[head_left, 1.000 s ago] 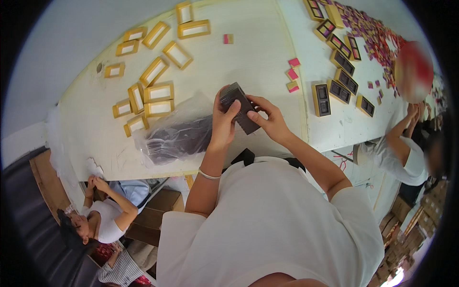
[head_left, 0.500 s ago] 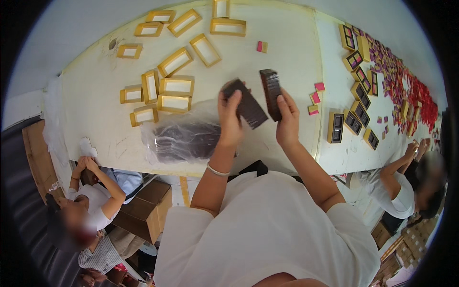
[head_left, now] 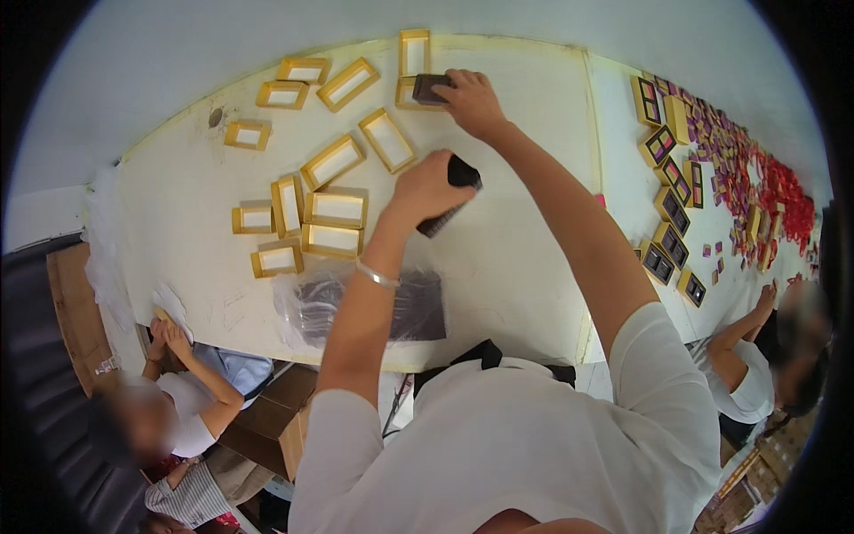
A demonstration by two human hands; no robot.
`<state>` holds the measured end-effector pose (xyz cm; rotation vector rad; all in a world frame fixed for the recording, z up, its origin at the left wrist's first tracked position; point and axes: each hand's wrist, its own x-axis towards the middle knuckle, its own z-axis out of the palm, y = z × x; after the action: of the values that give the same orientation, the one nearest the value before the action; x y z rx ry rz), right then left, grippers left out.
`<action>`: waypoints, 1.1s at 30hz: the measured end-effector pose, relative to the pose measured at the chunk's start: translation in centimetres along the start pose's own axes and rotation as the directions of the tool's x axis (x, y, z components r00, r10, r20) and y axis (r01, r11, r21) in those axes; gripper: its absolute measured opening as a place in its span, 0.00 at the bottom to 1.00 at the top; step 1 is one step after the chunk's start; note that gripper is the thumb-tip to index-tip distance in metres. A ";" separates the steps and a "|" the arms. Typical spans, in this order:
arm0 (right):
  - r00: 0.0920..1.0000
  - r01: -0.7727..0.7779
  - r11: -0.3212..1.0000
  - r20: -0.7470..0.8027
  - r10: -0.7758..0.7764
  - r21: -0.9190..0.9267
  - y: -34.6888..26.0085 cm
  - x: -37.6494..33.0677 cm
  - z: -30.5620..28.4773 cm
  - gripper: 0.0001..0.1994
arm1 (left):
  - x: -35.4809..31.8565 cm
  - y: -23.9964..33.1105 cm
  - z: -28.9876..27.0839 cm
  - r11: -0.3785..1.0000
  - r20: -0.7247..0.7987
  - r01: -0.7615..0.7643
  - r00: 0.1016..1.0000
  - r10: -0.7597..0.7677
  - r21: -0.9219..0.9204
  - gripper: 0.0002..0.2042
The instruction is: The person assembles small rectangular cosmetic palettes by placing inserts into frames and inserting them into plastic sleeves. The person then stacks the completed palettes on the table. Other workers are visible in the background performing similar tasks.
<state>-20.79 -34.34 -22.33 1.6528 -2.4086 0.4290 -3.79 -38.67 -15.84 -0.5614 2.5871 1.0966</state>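
Note:
My left hand [head_left: 416, 191] is wrapped around a stack of black plastic insert trays [head_left: 463, 172] above the middle of the table. Farther away, my right hand [head_left: 473, 102] grips a black insert tray [head_left: 427, 89] over a gold open box [head_left: 404, 94], hiding much of it. Whether that tray touches the box I cannot tell. Several more gold boxes with white insides, such as the gold box [head_left: 387, 141], lie to the left. Below my left forearm is a clear plastic bag [head_left: 298, 311] with dark trays in it [head_left: 422, 307].
On the right stand gold boxes with black inserts [head_left: 672, 210], beside small purple pieces [head_left: 712, 133] and a red heap [head_left: 783, 200]. Co-workers handle things at the left [head_left: 169, 338] and right [head_left: 765, 303] table edges. A cardboard box [head_left: 294, 436] stands below the left edge.
My right hand has reached away to the far gold box with a black tray. My left hand has turned its stack and moved slightly. The whole view has shifted a little.

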 end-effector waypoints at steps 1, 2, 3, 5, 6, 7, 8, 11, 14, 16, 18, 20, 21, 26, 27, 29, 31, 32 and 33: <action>0.999 0.027 0.999 0.046 -0.025 -0.029 -0.1 0.4 0.9 0.15 | -0.8 -0.1 0.5 0.998 -0.073 -0.039 0.997 0.036 -0.041 0.30; 0.997 0.008 1.000 0.075 -0.009 0.013 -0.4 0.3 1.2 0.14 | -1.7 -0.6 1.4 0.994 -0.147 -0.076 0.987 0.063 -0.084 0.30; 0.995 -0.014 0.998 0.103 0.009 0.054 -0.7 0.0 1.5 0.13 | -2.2 -1.1 1.9 0.990 -0.165 -0.060 0.986 0.038 -0.127 0.29; 0.992 -0.005 0.995 0.123 -0.007 0.096 -0.9 -1.4 1.9 0.12 | -3.7 -1.6 2.3 0.950 -0.172 -0.015 0.984 -0.041 -0.313 0.32; 0.990 0.017 0.993 0.135 -0.033 0.119 -0.6 -2.7 1.8 0.12 | -4.3 -1.8 2.5 0.916 -0.167 0.005 0.983 -0.078 -0.401 0.33; 0.987 0.043 0.989 0.147 -0.064 0.140 -0.7 -4.3 1.0 0.12 | -4.7 -2.3 3.3 0.865 -0.162 0.007 0.981 -0.102 -0.502 0.31; 0.983 0.062 0.985 0.159 -0.087 0.160 -0.8 -6.3 -0.2 0.12 | -5.3 -2.5 3.9 0.800 -0.180 -0.012 0.976 -0.120 -0.600 0.30; 0.972 0.089 0.972 0.193 -0.132 0.217 -0.8 -13.9 -4.0 0.13 | -6.6 -2.1 5.9 0.528 -0.172 -0.074 0.975 -0.138 -0.846 0.30; 0.954 0.052 0.962 0.272 -0.127 0.268 -2.5 -22.2 -7.4 0.14 | -7.7 -2.4 8.1 0.358 0.058 0.081 0.995 -0.076 -0.930 0.34; 0.958 0.025 0.963 0.269 -0.100 0.267 -4.1 -26.0 -8.8 0.13 | -8.8 -2.4 10.0 0.391 0.152 0.148 0.988 -0.021 -0.908 0.35; 0.962 0.003 0.965 0.262 -0.075 0.264 -5.7 -28.1 -9.8 0.14 | -10.3 -2.3 11.7 0.440 0.178 0.136 0.982 0.055 -0.888 0.33; 0.972 -0.004 0.964 0.230 -0.059 0.265 -7.1 -29.2 -9.8 0.14 | -11.2 -2.0 12.8 0.327 0.258 0.227 0.965 0.054 -0.917 0.30; 0.971 -0.005 0.961 0.230 -0.061 0.277 -7.6 -29.4 -9.9 0.13 | -11.5 -1.9 13.4 0.267 0.295 0.271 0.954 0.053 -0.925 0.29; 0.966 0.135 0.927 0.162 -0.202 0.351 -8.6 -29.1 -8.2 0.11 | -11.8 -1.4 15.2 0.159 0.216 0.208 0.976 0.035 -0.965 0.23; 0.971 0.146 0.926 0.130 -0.202 0.348 -8.8 -29.1 -7.9 0.11 | -12.1 -1.3 15.0 0.114 0.197 0.193 0.980 0.022 -0.974 0.22; 0.966 0.122 0.931 0.175 -0.191 0.343 -8.7 -29.0 -8.2 0.13 | -13.0 -0.1 13.2 0.199 0.218 0.240 0.968 -0.128 -0.950 0.21; 0.955 0.110 0.927 0.220 -0.198 0.358 -8.5 -29.2 -8.8 0.16 | -14.2 0.4 11.8 0.329 0.197 0.274 0.949 -0.247 -0.904 0.21; 0.949 0.107 0.925 0.239 -0.204 0.364 -8.3 -29.2 -9.1 0.17 | -14.8 0.4 11.6 0.377 0.219 0.309 0.939 -0.264 -0.873 0.21; 0.949 0.092 0.920 0.245 -0.197 0.382 -8.1 -29.2 -9.4 0.19 | -15.3 0.4 11.4 0.423 0.240 0.345 0.929 -0.282 -0.838 0.22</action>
<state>-2.77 -8.26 -21.60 2.1690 -2.4864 0.6994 10.75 -26.34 -17.27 -1.1345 1.5298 2.1979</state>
